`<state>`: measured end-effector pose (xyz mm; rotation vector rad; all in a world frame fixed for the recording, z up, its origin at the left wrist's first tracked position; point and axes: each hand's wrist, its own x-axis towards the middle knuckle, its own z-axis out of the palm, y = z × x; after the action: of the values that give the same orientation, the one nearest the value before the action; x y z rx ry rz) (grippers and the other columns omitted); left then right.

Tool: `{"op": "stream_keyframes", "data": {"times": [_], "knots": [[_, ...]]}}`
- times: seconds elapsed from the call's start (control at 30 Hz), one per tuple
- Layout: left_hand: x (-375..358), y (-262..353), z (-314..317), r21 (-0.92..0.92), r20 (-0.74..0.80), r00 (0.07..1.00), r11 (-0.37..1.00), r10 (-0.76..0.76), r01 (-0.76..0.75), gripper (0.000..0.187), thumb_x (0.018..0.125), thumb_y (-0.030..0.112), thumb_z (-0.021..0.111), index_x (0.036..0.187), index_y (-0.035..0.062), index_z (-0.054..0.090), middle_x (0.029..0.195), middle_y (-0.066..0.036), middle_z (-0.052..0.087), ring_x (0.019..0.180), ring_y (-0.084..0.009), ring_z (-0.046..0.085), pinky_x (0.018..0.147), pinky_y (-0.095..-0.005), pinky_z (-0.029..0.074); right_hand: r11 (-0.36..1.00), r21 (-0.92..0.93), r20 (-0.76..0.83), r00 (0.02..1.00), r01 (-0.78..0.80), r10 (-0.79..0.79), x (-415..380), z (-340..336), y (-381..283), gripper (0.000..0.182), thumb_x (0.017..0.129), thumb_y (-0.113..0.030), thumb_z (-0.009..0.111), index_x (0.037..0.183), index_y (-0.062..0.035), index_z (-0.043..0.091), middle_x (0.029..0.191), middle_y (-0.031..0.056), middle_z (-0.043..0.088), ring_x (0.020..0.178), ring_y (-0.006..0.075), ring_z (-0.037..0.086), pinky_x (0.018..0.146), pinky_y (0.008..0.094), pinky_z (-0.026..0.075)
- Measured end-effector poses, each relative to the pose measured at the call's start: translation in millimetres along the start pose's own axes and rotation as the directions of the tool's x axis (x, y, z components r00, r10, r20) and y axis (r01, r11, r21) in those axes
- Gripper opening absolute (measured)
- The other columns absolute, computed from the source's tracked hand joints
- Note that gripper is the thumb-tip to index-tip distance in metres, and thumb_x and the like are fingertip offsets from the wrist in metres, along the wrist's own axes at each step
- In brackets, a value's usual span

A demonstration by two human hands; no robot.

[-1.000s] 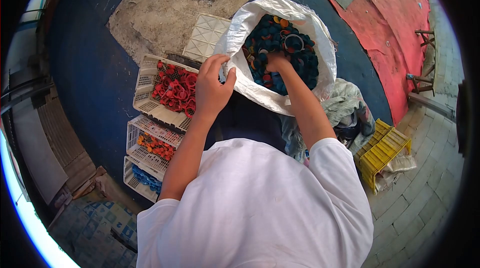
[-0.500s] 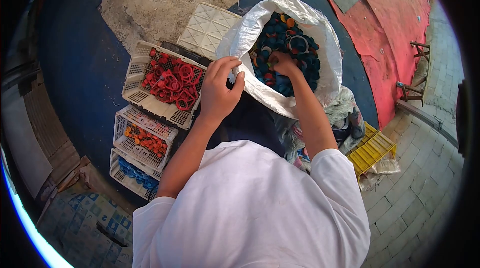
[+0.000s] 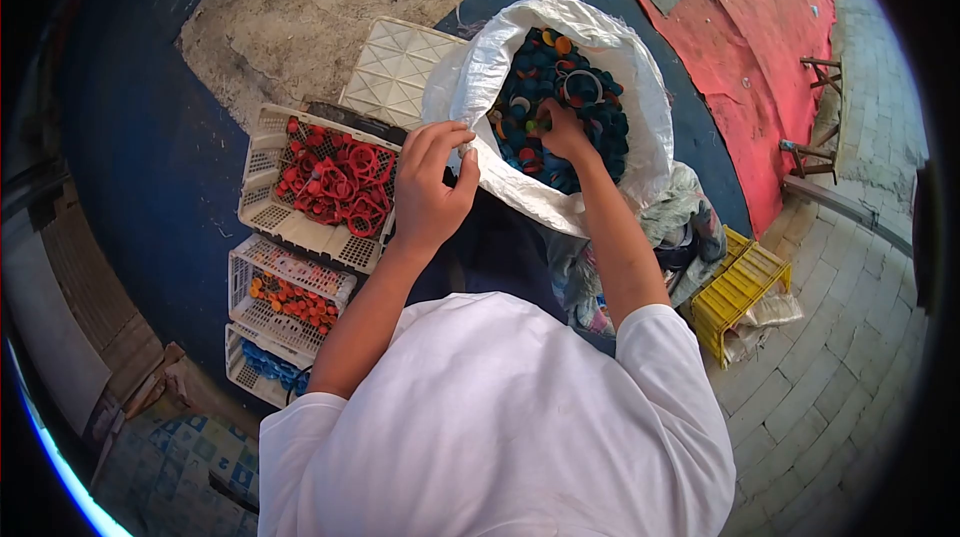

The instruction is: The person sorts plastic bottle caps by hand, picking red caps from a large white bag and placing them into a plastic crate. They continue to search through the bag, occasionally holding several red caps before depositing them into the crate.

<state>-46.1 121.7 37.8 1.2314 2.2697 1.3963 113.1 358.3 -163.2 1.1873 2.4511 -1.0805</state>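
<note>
A white woven sack (image 3: 648, 107) stands before me with its mouth open, holding many dark teal bottle caps (image 3: 608, 159) mixed with orange and red ones. My left hand (image 3: 432, 192) pinches the sack's near-left rim between thumb and fingers. Inside the mouth, my right hand (image 3: 566, 135) reaches down onto the caps with its fingers drawn together. A small green cap (image 3: 532, 126) shows at those fingertips and seems pinched there. A pale ring (image 3: 582, 88) lies on the caps just beyond this hand.
Left of the sack, a white crate (image 3: 262, 152) holds red caps and rings. Below it are crates with orange caps (image 3: 290, 299) and blue pieces (image 3: 268, 365). A pale crate panel (image 3: 395, 72) lies behind. A yellow crate (image 3: 740, 292) stands at right, near crumpled plastic (image 3: 690, 212).
My right hand has lifted slightly from the caps, and the green cap now shows more at its fingertips. My left hand stays on the rim. The whole view has shifted a little.
</note>
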Motion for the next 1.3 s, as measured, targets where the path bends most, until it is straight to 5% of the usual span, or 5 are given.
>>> {"op": "stream_keyframes", "data": {"times": [0.27,0.47,0.83,0.97,1.3], "knots": [[31,21,26,-0.165,0.075,0.993,0.983,0.087,-0.074,0.021,0.087,0.004,0.068,0.109,0.0021,0.068,0.111,-0.013,0.069,0.108,-0.0315,0.065,0.096,-0.0398,0.05,0.69,0.715,-0.269,0.955,0.112,0.125,-38,-34,-9,0.037,0.085,-0.008,0.079,0.11,-0.0041,0.053,0.103,0.0071,0.064,0.096,0.0185,0.064,0.081,0.0316,0.052],[67,14,109,-0.58,0.627,0.678,0.352,-0.384,0.735,0.041,0.1,0.027,0.066,0.13,0.001,0.057,0.119,-0.013,0.064,0.108,-0.0204,0.066,0.095,-0.0349,0.054,0.225,0.907,-0.387,0.914,0.355,0.121,-100,-79,-75,0.029,0.093,-0.003,0.073,0.108,-0.0062,0.049,0.102,0.004,0.063,0.096,0.0099,0.062,0.084,0.0252,0.052],[68,-1,117,-0.551,0.734,0.563,0.151,-0.379,0.821,0.04,0.102,0.014,0.063,0.138,0.0004,0.056,0.127,-0.011,0.064,0.101,-0.0191,0.069,0.088,-0.0292,0.06,0.392,0.798,-0.579,0.765,0.458,0.284,-101,-65,-99,0.025,0.092,-0.004,0.073,0.112,-0.0046,0.058,0.105,0.0018,0.063,0.092,0.0065,0.06,0.082,0.0221,0.049],[64,-10,98,-0.564,0.663,0.677,0.381,-0.32,0.733,0.039,0.099,-0.003,0.056,0.138,-0.0005,0.056,0.131,-0.013,0.061,0.106,-0.0211,0.071,0.088,-0.025,0.059,0.972,0.211,-0.765,0.636,0.104,0.098,-96,-57,-87,0.039,0.095,-0.025,0.07,0.124,-0.0022,0.06,0.113,0.0145,0.069,0.108,0.026,0.067,0.091,0.0363,0.053],[21,-24,79,-0.428,0.614,0.597,0.418,-0.517,0.802,0.018,0.091,0.007,0.058,0.104,0.0046,0.07,0.098,-0.001,0.064,0.084,-0.0076,0.05,0.079,-0.0227,0.039,0.975,-0.206,-0.189,0.981,-0.084,0.045,-68,16,-58,0.017,0.08,-0.008,0.066,0.094,-0.0094,0.076,0.097,0.0123,0.073,0.093,0.0334,0.072,0.078,0.0456,0.057]]}}
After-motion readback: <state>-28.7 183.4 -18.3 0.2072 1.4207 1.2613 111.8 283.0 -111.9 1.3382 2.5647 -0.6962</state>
